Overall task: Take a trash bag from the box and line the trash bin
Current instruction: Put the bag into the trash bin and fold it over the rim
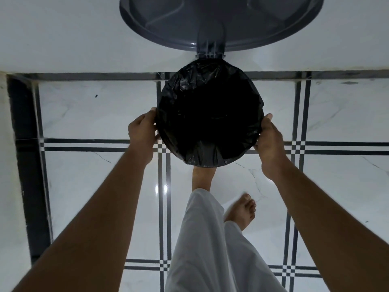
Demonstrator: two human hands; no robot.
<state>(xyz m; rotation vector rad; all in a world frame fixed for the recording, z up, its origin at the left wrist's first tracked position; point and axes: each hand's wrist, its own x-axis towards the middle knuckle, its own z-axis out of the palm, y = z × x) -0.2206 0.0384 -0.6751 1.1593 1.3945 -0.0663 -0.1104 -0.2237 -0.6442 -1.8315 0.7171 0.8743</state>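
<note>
I look straight down into a round trash bin whose mouth is covered by a black trash bag (pixel 210 114) folded over the rim. The bin's grey lid (pixel 221 20) stands raised behind it on a hinge (pixel 210 54). My left hand (pixel 143 133) holds the bag-covered rim on the left side. On the right side, my right hand (pixel 270 142) holds the rim the same way. The bin's body is hidden under the bag. No box of bags is in view.
My bare foot (pixel 203 178) is tucked under the bin's front edge; the other foot (pixel 242 211) stands on white marble-look floor tiles (pixel 94 186) with black stripes. A white wall (pixel 63 39) rises behind the bin, and a dark strip (pixel 23 144) runs along the left.
</note>
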